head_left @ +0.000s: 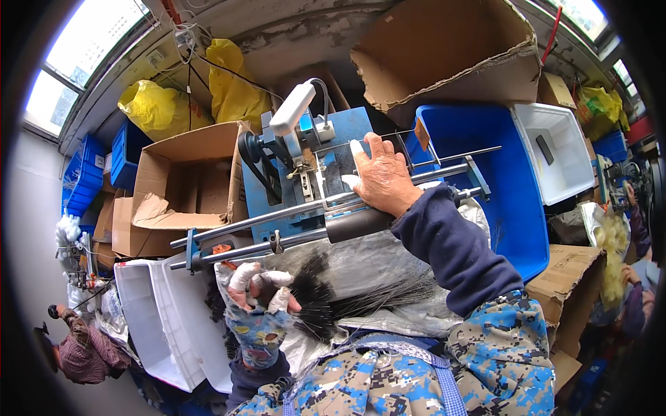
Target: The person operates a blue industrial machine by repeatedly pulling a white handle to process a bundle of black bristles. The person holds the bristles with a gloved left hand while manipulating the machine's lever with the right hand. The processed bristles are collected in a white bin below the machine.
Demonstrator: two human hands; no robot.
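The black bristles lie in front of the machine, on the person's side of it, fanned out over a grey sheet. The left grip is also in front of the machine, toward the left end of its steel rods, and the bristles sit just to the right of its wrapped fingertips. Its fingers are bent inward with the thumb near them — I cannot tell whether they pinch any strands. A flowered sleeve covers that wrist.

The right grip rests palm down on the right part of the machine, its thumb and forefinger, both wrapped in white, spread apart; nothing shows clasped between them. The main clump of bristles is well apart from this one, across the rods and nearer the person. A dark roller on the rods lies close to the right wrist.

A white lamp hangs over the back of the machine. To the machine's right stands a deep blue bin, with a white tub beyond it; to its left is an open cardboard box — yellow bags sit behind that.
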